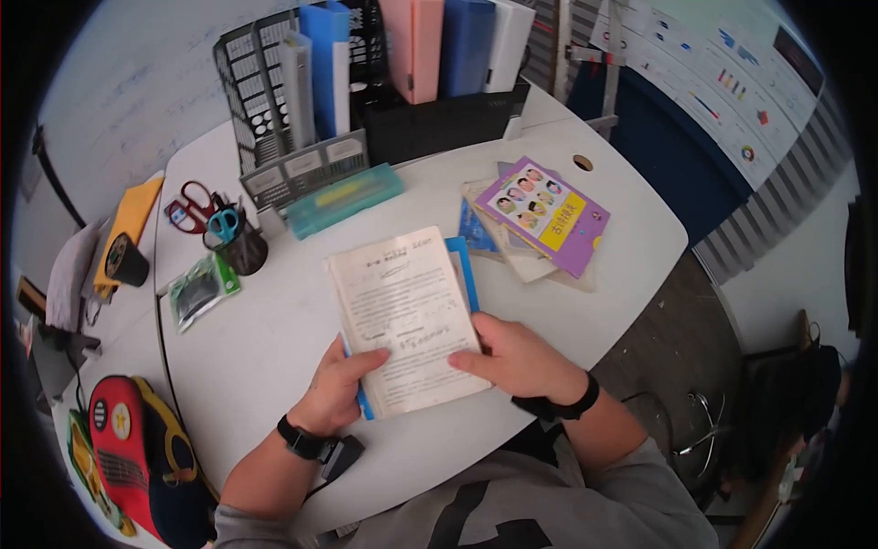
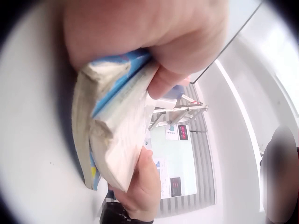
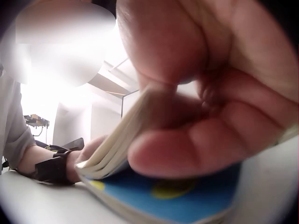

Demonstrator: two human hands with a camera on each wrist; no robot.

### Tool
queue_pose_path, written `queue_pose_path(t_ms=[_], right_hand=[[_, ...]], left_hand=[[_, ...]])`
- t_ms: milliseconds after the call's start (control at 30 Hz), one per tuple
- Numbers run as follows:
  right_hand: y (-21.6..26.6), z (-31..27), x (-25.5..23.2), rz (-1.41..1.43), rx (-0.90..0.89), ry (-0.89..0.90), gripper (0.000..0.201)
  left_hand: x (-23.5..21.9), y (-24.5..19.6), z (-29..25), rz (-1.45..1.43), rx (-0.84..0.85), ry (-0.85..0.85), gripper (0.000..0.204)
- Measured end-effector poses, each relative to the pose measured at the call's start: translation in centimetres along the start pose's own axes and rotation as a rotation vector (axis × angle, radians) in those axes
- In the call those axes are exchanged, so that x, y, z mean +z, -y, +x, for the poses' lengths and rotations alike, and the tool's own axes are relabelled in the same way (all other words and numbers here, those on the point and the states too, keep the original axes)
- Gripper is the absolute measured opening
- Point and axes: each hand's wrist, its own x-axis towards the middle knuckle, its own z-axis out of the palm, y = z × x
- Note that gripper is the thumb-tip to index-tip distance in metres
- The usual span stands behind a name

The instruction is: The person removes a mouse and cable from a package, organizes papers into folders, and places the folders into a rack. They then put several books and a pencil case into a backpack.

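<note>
A worn book with a printed page on top [image 1: 407,311] is held above the white table, with blue-covered books [image 1: 464,274] under it. The left hand [image 1: 337,388] grips its left edge, thumb on the page. At the right edge the right hand [image 1: 521,357] grips it, thumb also on the page. In the left wrist view, the left hand [image 2: 149,32] holds thick page blocks [image 2: 124,135] with blue covers between. The right wrist view shows the right hand [image 3: 210,93] pinching the pages [image 3: 121,135] above a blue cover with yellow spots [image 3: 196,198].
A purple book [image 1: 549,215] lies on other books at the right. Behind are a teal case [image 1: 346,201] and a black organizer [image 1: 439,123] with folders. A pen cup [image 1: 240,247] with scissors and a green packet [image 1: 203,291] stand left; a red bag [image 1: 128,448] is lower left.
</note>
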Motion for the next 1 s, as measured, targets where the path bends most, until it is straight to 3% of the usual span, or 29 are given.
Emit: queue_pose_path(t_ms=[67, 100, 167, 233, 267, 333, 367, 400, 433, 500, 567, 633, 700, 767, 833, 1000], right_hand=[[-0.8, -0.4, -4.2, 0.186, 0.062, -0.215, 0.027], [-2.8, 0.2, -6.3, 0.163, 0.033, -0.517, 0.025], [-4.8, 1.7, -12.8, -0.134, 0.230, -0.828, 0.034], [-10.7, 4.3, -17.9, -0.689, 0.083, -0.934, 0.052], [-13.4, 5.6, -18.8, -0.693, 0.080, -0.936, 0.052], [-16.9, 7.6, -20.6, -0.839, 0.254, -0.785, 0.069], [-16.6, 7.3, -21.5, -0.841, 0.239, -0.780, 0.069], [-16.3, 6.9, -22.2, -0.665, 0.351, -0.688, 0.069], [-15.4, 6.6, -22.7, -0.494, 0.457, -0.582, 0.070], [-10.3, 4.3, -23.3, -0.435, 0.589, -0.296, 0.067], [-9.8, 0.9, -23.4, -0.349, 0.604, -0.250, 0.055], [-7.4, -2.8, -20.5, 0.011, 0.487, -0.380, 0.040], [-8.9, -5.0, -17.3, 0.457, 0.146, -0.546, 0.037], [-6.7, -6.4, -13.7, 0.731, 0.043, -0.576, 0.042], [-4.7, -6.7, -10.1, 0.929, -0.039, -0.578, 0.046], [-5.2, -6.4, -5.2, 1.030, -0.113, -0.498, 0.048]], left_hand=[[-0.5, 0.1, 0.0, -0.055, -0.008, -0.031, 0.062], [-0.6, 0.2, 0.1, -0.053, -0.009, -0.029, 0.062], [-0.8, 0.2, 0.2, -0.062, 0.003, -0.035, 0.064], [-1.0, 0.2, 0.2, -0.074, -0.007, -0.029, 0.065], [-1.0, 0.1, 0.3, -0.081, -0.015, -0.018, 0.066], [-0.8, 0.1, 0.3, -0.084, -0.012, -0.010, 0.069], [-0.9, 0.0, 0.2, -0.086, -0.014, -0.017, 0.071], [-1.0, -0.1, 0.1, -0.095, -0.001, -0.031, 0.071], [-1.1, -0.2, 0.2, -0.111, -0.012, -0.002, 0.073], [-1.0, -0.3, 0.1, -0.148, -0.001, 0.004, 0.075], [-0.7, -0.7, 0.0, -0.156, -0.010, -0.003, 0.079], [-0.8, -0.6, 0.0, -0.176, -0.001, -0.023, 0.080], [-1.0, -0.6, 0.2, -0.182, -0.010, -0.030, 0.081], [-1.0, -0.5, 0.3, -0.184, -0.003, -0.004, 0.082], [-1.2, -0.5, 0.1, -0.162, -0.023, 0.019, 0.079], [-2.2, 0.1, -0.2, -0.132, 0.003, 0.036, 0.066]])
